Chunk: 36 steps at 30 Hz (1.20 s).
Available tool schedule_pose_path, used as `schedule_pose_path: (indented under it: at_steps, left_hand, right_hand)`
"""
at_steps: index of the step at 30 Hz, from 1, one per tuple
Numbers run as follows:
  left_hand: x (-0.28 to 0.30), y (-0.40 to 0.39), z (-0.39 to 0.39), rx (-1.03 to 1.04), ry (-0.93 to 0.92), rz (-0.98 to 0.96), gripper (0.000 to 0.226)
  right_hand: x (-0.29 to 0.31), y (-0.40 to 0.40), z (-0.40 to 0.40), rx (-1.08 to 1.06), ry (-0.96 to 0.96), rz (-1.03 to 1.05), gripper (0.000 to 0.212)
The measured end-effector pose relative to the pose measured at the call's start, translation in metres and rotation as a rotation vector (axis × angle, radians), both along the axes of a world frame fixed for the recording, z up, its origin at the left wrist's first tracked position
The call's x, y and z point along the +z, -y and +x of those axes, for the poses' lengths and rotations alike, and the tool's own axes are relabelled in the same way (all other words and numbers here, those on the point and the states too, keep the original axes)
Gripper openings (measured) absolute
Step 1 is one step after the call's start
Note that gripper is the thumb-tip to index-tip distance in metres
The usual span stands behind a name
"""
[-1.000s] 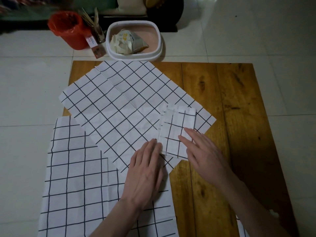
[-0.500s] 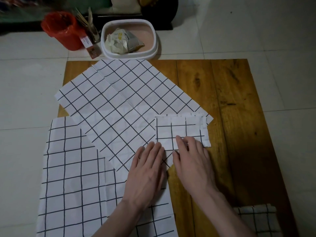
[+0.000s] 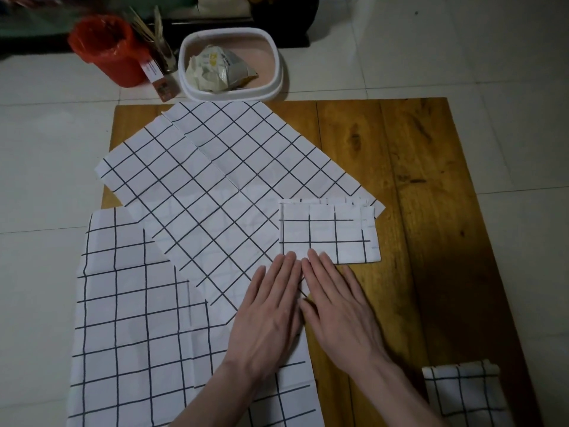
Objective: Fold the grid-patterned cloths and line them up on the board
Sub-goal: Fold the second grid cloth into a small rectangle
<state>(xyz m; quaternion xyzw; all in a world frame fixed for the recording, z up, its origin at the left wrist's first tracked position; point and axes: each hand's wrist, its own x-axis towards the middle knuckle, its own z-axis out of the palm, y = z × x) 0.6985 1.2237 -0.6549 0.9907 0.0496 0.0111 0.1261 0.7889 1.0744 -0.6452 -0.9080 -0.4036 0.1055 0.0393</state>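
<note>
Both hands, left hand (image 3: 271, 312) and right hand (image 3: 335, 306), lie flat, fingertips touching the folded cloth (image 3: 329, 231)

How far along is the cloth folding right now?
Done: one folded cloth lies at the board's near right corner. In hand: a small folded cloth sits on the diagonal cloth; the left hand and right hand lie flat with fingertips at its near edge. Left: the diagonal cloth and the large cloth on the left are both unfolded, and nothing is lined up yet.
</note>
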Motion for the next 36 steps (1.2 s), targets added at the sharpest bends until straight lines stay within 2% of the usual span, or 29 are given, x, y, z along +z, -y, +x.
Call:
schedule_pose_path:
  at_steps: [7,17,23,27,34,36]
  left_hand:
    - [0.004,-0.004,0.000,-0.004,-0.003,-0.009,0.058]
    - [0.008,0.000,0.003,0.019,0.016,-0.023,0.059]
    - [0.009,0.000,0.004,0.023,0.026,-0.022,0.057]
    - [0.007,0.001,0.005,0.033,0.039,-0.010,0.055]
    - [0.022,0.003,0.042,0.178,0.086,-0.055,0.034]
    - [0.021,0.002,0.055,0.247,0.073,-0.038,0.039]
  right_hand:
    - [0.004,0.010,0.009,0.017,-0.051,-0.059,0.067]
    - [0.005,0.048,0.023,-0.063,-0.037,-0.102,0.071]
    - [0.006,0.067,0.032,-0.194,-0.047,-0.077,0.072]
    - [0.009,0.066,0.033,-0.203,-0.060,-0.061,0.071]
    - [0.019,0.059,0.043,-0.231,-0.028,0.036,0.064]
    - [0.022,0.056,0.051,-0.236,0.002,0.094,0.057]
